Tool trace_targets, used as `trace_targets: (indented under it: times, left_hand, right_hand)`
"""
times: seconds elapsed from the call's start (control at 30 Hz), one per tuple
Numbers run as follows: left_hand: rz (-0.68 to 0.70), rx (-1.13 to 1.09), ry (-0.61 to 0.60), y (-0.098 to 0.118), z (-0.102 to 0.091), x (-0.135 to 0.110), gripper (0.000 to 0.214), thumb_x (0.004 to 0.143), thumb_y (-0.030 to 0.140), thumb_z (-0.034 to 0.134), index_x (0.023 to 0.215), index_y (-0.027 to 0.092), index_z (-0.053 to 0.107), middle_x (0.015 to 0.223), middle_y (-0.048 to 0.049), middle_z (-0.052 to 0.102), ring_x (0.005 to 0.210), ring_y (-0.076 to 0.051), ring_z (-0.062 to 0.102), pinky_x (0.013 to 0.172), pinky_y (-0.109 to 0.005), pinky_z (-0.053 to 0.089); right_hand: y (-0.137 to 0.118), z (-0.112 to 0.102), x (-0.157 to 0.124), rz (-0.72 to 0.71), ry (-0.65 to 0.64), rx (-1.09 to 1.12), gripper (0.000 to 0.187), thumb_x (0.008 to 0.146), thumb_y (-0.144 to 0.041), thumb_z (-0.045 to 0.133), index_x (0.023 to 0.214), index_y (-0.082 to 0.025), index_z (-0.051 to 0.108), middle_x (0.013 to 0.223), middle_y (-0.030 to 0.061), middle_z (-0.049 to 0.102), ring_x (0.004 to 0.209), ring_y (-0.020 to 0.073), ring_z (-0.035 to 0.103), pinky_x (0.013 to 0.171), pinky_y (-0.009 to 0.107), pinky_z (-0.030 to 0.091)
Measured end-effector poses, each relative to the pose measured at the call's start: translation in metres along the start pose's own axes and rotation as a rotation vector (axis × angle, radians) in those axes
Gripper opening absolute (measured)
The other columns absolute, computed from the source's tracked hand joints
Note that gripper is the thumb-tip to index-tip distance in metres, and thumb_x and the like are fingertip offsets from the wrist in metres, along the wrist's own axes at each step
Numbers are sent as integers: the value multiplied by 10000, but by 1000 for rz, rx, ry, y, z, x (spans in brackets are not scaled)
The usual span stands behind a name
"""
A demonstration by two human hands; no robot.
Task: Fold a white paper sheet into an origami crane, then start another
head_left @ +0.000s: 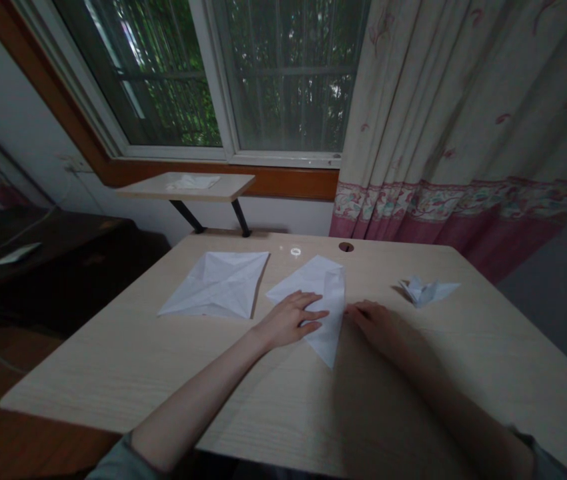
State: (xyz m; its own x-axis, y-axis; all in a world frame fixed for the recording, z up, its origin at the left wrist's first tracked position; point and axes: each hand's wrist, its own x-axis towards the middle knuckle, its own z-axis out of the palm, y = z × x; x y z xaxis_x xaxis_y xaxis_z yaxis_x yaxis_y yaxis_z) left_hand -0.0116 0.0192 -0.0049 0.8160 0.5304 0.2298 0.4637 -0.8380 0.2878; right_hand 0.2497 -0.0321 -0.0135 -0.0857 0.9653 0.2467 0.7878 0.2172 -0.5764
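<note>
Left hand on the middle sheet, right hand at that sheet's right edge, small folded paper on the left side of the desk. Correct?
One slip: in the head view, the small folded paper lies on the desk's right side. Left hand and right hand placements stand.

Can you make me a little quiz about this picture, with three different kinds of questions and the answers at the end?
1. True or false: the left hand is over the middle paper.

2. What sits on the table, farther right than the right hand?
A) a mug
B) a small folded paper
C) a ball

3. Fill in the missing word: the right hand's fingertips are at the ___ edge of the middle paper.

Key: 1. True. 2. B. 3. Right.
</note>
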Motion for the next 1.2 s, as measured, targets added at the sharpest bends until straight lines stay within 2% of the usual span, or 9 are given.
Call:
trace_targets:
  times: [0.17,0.53,0.83,1.0,1.2]
  left_hand:
    - [1,1,3,0,0,0,333,1012,376,586,1334,334,657,1514,-98,529,1383,-274,519,1171,-523,376]
    - [-18,-13,-17,1,0,0,339,1013,374,583,1343,333,651,1530,-89,512,1398,-281,505,1188,-535,355]
    - [-18,-16,-30,0,-1,1,351,1018,378,573,1360,332,638,1535,-102,503,1413,-275,488,1194,-518,345]
    - [-13,-12,-27,0,-1,1,354,1012,373,585,1360,332,638,1534,-101,505,1408,-280,492,1192,-521,347]
    - [1,-23,6,-1,0,0,338,1012,366,585,1342,328,651,1524,-93,519,1397,-278,506,1185,-532,359]
  right_hand:
    - [-7,-4,0,35,-35,-2,289,955,-278,515,817,-250,767,889,73,797,793,242,723,729,347,505]
    - [3,3,2,64,-44,-28,298,956,-302,496,889,-246,781,964,89,799,873,262,726,821,394,521]
    - [-4,-1,2,72,-79,-49,285,955,-281,504,866,-246,773,952,78,799,867,240,727,802,352,525]
    - [-6,-1,2,91,-58,-105,281,959,-283,512,860,-240,771,955,85,800,875,249,732,798,358,519]
    - [-2,3,2,28,-12,-93,277,957,-291,509,854,-251,763,924,84,800,836,258,739,757,368,522]
